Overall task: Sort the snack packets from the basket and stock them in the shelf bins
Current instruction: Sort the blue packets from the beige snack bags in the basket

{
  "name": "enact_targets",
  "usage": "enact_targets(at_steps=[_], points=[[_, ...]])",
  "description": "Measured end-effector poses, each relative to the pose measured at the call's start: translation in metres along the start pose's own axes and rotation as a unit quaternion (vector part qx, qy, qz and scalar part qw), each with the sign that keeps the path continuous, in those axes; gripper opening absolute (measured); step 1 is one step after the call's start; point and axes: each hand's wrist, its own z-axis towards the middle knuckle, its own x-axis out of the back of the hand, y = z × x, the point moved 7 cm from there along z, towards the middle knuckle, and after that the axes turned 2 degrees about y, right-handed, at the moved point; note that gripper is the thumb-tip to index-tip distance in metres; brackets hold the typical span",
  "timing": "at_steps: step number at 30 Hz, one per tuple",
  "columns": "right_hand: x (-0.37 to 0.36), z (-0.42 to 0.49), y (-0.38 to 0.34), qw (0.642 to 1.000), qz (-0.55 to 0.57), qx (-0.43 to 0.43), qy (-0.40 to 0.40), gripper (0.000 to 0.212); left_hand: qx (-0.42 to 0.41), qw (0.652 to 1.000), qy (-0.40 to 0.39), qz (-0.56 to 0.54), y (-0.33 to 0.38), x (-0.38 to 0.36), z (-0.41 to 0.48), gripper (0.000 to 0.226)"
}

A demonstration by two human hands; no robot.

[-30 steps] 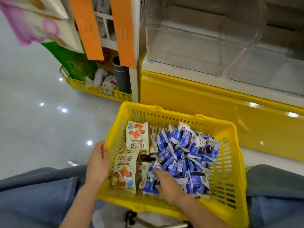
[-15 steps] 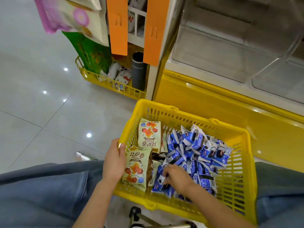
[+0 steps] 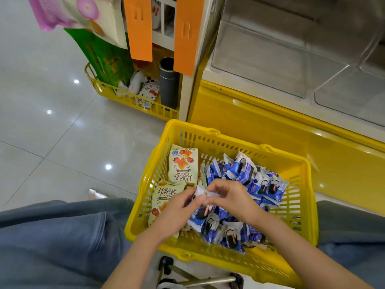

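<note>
Over the yellow basket, the left hand and right hand are together pinching one small white packet (blue packets are lying heaped beneath), near the clear shelf bins.

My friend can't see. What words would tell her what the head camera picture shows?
The left hand and right hand pinch a small pale packet over a yellow basket. Inside, blue snack packets lie on the right, cream packets on the left. Beyond it stand clear shelf bins.
</note>
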Motion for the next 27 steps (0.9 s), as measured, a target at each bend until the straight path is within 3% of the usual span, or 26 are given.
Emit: enact_targets(at_steps=[3, 5, 7, 10, 13, 19, 22, 27], points=[[0.001, 0.003, 0.008, 0.997, 0.071, -0.005, 0.031, 0.005, 0.007, 1.000, -0.015, -0.009, -0.001, 0.005, 0.002, 0.030], [0.005, 0.004, 0.025, 0.991, 0.092, -0.019, 0.094, 0.013, 0.014, 1.000, -0.011, 0.008, -0.006, 0.009, 0.001, 0.019], [0.010, 0.002, 0.050, 0.987, 0.055, -0.058, 0.142, 0.015, 0.019, 0.999, 0.021, 0.024, -0.011, 0.017, 0.002, 0.010], [-0.001, -0.006, 0.104, 0.977, -0.112, -0.160, 0.085, 0.018, 0.038, 0.996, 0.075, 0.016, -0.016, 0.028, 0.004, 0.014], [-0.022, -0.021, 0.145, 0.957, -0.180, -0.226, 0.025, 0.030, 0.051, 0.993, 0.105, -0.017, -0.017, 0.033, 0.004, 0.027], [-0.021, -0.020, 0.137, 0.951, -0.235, -0.194, 0.038, 0.013, 0.068, 0.985, 0.157, -0.005, -0.026, 0.033, 0.002, 0.014], [-0.011, -0.015, 0.107, 0.972, -0.171, -0.152, 0.049, 0.007, 0.080, 0.981, 0.174, 0.013, -0.032, 0.032, 0.002, 0.017], [-0.008, -0.009, 0.031, 0.996, -0.022, -0.065, -0.060, 0.013, 0.073, 0.983, 0.164, 0.037, -0.034, 0.027, 0.004, 0.019]])
